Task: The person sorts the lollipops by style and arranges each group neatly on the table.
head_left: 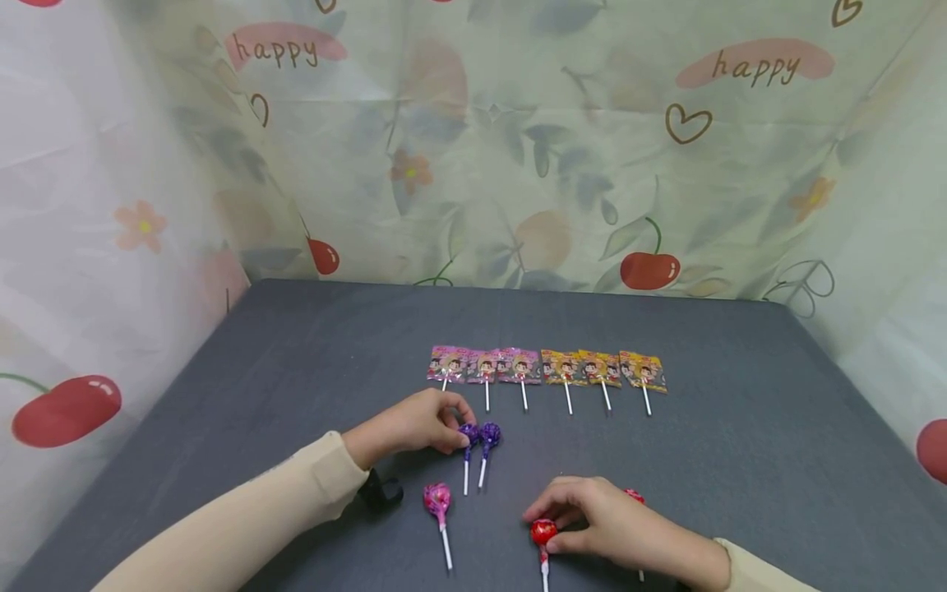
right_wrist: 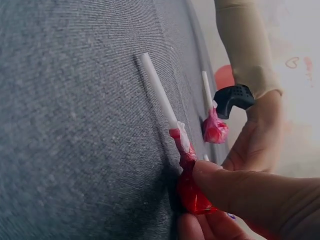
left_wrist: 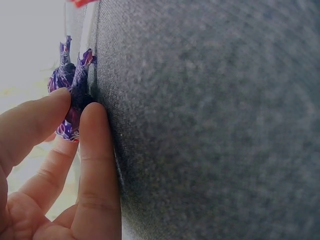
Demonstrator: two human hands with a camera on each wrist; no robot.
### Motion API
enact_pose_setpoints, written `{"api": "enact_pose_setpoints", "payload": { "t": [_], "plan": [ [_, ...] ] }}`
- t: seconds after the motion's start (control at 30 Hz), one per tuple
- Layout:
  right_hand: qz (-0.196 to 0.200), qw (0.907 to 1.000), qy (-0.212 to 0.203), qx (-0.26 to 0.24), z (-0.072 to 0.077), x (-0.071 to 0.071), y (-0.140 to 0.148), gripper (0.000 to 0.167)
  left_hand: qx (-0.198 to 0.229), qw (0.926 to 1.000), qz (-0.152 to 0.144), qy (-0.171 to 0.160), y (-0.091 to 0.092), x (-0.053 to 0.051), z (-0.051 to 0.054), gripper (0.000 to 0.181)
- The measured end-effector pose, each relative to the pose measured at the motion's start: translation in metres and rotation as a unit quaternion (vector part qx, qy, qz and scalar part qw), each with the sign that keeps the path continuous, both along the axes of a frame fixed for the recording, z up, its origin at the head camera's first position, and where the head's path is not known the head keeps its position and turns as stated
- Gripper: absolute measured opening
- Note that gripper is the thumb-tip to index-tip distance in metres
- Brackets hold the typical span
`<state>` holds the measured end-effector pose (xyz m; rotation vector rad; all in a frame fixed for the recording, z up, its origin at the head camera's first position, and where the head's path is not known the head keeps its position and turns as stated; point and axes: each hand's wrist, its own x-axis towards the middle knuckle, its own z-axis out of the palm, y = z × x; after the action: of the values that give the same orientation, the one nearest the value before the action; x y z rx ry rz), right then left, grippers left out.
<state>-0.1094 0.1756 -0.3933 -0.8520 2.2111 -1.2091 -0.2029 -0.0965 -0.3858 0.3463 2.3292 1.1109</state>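
Observation:
My left hand (head_left: 420, 421) pinches a purple-wrapped lollipop (head_left: 467, 464) by its round head, the stick pointing toward me. Right beside it lies a second purple lollipop (head_left: 490, 436). In the left wrist view, thumb and fingers close around the purple head (left_wrist: 70, 127). Lower right, my right hand (head_left: 610, 518) holds a red lollipop (head_left: 543, 530) between thumb and fingers; the right wrist view shows the thumb on its red wrapper (right_wrist: 187, 187). Another red lollipop (head_left: 634, 495) is mostly hidden behind this hand. Between the hands lies a pink lollipop (head_left: 438, 499).
Along the far part of the dark grey table (head_left: 740, 427) runs a row of flat-wrapped lollipops, three in pink packets (head_left: 519, 365) and three in orange packets (head_left: 643, 372). A printed curtain (head_left: 488, 164) stands behind the table and at both sides.

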Motion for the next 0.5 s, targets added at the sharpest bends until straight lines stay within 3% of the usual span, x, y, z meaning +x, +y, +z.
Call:
{"api": "enact_pose_setpoints", "payload": {
  "t": [0.2, 0.33, 0.5],
  "plan": [
    [0.001, 0.9975, 0.070, 0.011, 0.011, -0.004, -0.002, 0.021, -0.003, 1.0000, 0.000, 0.001, 0.001, 0.000, 0.000, 0.018],
    [-0.014, 0.9947, 0.102, 0.007, 0.032, -0.013, -0.006, 0.023, 0.000, 1.0000, 0.003, 0.000, 0.000, 0.000, -0.001, 0.019],
    [-0.067, 0.9910, 0.115, 0.005, 0.059, -0.027, -0.012, 0.025, 0.004, 1.0000, 0.002, -0.002, 0.001, -0.001, -0.001, 0.019]
  ]
}}
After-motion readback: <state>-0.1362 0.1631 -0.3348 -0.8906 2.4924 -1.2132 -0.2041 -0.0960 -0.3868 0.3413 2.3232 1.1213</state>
